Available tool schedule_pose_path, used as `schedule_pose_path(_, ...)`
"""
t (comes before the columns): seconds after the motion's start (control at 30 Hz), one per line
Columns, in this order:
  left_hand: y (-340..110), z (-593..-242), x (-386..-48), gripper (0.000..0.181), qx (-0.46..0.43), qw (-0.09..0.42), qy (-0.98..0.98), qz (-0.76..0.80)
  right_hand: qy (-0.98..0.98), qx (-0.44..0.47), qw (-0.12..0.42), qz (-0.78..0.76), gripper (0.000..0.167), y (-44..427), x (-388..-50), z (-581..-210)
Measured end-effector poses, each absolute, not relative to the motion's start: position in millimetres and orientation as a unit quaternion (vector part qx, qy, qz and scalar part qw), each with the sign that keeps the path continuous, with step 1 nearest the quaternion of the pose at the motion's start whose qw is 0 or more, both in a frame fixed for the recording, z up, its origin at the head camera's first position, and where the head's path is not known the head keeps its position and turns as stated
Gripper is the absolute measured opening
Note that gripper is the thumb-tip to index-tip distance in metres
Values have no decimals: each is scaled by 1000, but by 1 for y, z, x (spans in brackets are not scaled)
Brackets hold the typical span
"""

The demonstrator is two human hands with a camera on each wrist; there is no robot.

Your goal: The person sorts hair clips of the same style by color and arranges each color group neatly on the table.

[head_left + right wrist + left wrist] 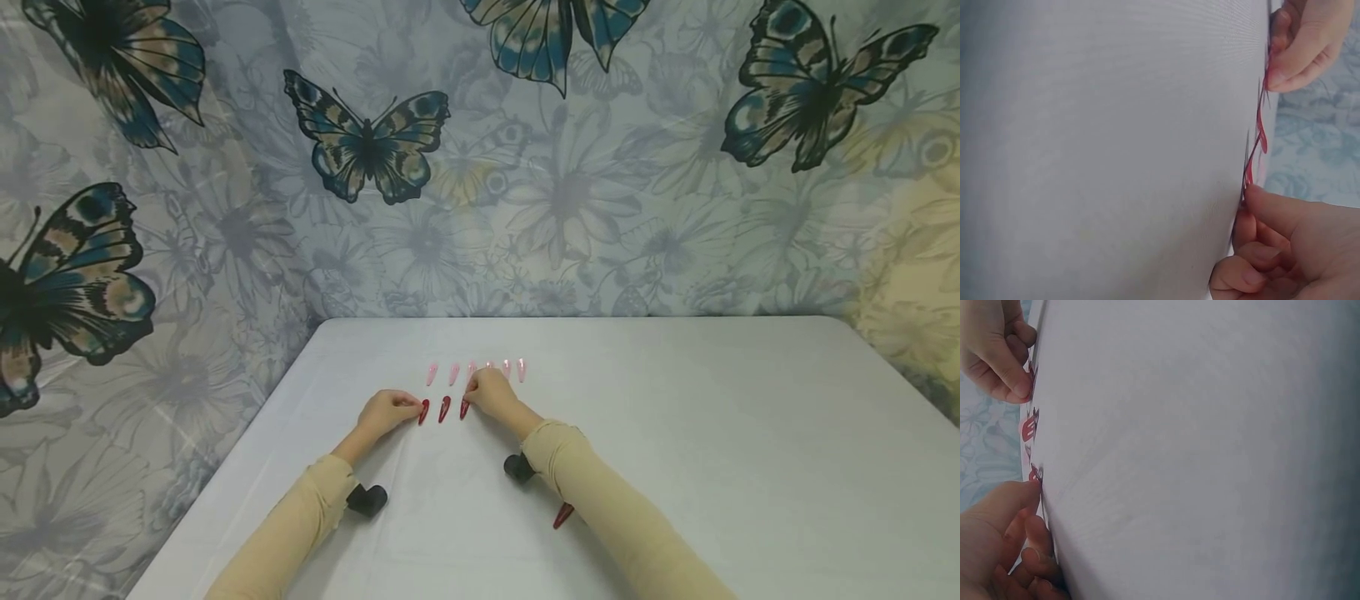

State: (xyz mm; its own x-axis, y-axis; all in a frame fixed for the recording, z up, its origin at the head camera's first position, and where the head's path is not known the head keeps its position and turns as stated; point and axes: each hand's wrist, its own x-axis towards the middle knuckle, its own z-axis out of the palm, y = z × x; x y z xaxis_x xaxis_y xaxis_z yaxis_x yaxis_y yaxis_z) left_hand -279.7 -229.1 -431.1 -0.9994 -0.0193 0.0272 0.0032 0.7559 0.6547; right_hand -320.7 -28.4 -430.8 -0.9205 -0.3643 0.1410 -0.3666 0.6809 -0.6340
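Three red hair clips stand in a short row on the white table. My left hand (386, 412) pinches the leftmost red clip (424, 412) by its upper part, between thumb and finger. The middle red clip (445, 408) lies untouched, also seen as a red clip (1029, 429) in the left wrist view. At the right end, my right hand (497, 395) pinches the third red clip (464, 409), its top covered by the fingers. In the right wrist view the thumb of my right hand (1285, 247) presses at that clip (1249, 172).
Behind the red row runs a row of several pink clips (453, 374), partly hidden by my right hand. Another red clip (562, 515) lies beside the right sleeve. Black wrist-worn devices (367, 501) show under both forearms. A butterfly-patterned cloth (555, 192) hangs behind the table (720, 433).
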Motion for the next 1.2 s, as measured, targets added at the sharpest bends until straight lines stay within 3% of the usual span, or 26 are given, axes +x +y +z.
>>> schedule_pose_path(0.5,-230,-431,-284,16,3,9,-934,-358,-907,192,13,375,15,-24,-322,-431)
schedule_pose_path(1.2,-230,-432,-280,15,1,16,-935,-354,-881,182,-31,435,12,8,-311,-417)
